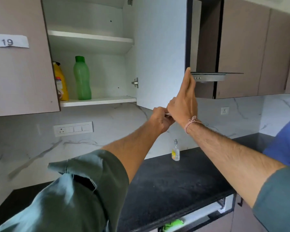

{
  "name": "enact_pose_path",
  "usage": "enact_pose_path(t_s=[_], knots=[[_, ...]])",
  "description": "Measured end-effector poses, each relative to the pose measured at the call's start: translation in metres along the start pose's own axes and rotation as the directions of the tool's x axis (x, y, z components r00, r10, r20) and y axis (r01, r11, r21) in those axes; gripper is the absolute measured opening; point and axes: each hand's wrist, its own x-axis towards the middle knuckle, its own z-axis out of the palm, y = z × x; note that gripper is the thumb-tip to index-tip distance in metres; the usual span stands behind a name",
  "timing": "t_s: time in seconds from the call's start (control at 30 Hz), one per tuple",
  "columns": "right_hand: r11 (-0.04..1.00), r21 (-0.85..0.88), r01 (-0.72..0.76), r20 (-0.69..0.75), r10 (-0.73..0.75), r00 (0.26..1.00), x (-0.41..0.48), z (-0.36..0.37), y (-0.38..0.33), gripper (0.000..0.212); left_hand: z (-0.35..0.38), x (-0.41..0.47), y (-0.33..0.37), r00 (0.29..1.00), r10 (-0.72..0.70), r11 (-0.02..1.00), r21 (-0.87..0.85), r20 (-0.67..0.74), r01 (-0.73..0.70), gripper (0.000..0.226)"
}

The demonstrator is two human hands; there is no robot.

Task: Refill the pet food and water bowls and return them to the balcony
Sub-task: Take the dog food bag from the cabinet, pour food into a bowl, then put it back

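Observation:
The wall cabinet stands open, and on its lower shelf (107,99) are a green water bottle (82,79) and a yellow food bag (61,82), half hidden by the closed left door. My right hand (187,99) lies flat with straight fingers against the free edge of the open cabinet door (159,56). Just below it, my left hand (160,118) has its fingers curled at the door's lower corner and seems to grip that edge. No bowls are in view.
A chimney hood (211,76) hangs just right of the open door. A soap dispenser (175,152) stands on the black counter (174,181) by the marble wall. A drawer (199,216) under the counter is partly open. A person's blue sleeve (286,144) shows at the right.

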Motion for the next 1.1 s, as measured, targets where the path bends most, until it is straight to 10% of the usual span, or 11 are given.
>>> enact_pose_path(t_s=[0.13, 0.4, 0.6, 1.1], knots=[[0.998, -0.014, 0.054, 0.072, -0.053, 0.996, 0.007, -0.011, 0.027, 0.110, 0.003, 0.034, -0.013, 0.998, 0.055, 0.998, -0.040, 0.025, -0.054, 0.134], [0.972, -0.235, 0.024, -0.079, -0.044, 0.996, 0.002, 0.000, 0.002, 0.095, 0.004, 0.018, -0.011, 0.987, 0.158, 0.973, 0.170, 0.002, -0.156, 0.048], [0.928, -0.200, 0.314, 0.061, -0.308, 0.949, -0.009, 0.017, -0.013, 0.078, -0.030, 0.011, 0.001, 0.988, 0.150, 0.881, 0.451, 0.026, -0.145, 0.052], [0.938, 0.254, 0.235, 0.442, -0.329, 0.835, -0.028, 0.199, -0.169, 0.063, -0.252, -0.023, 0.189, 0.821, 0.442, 0.830, 0.512, -0.361, -0.222, 0.037]])
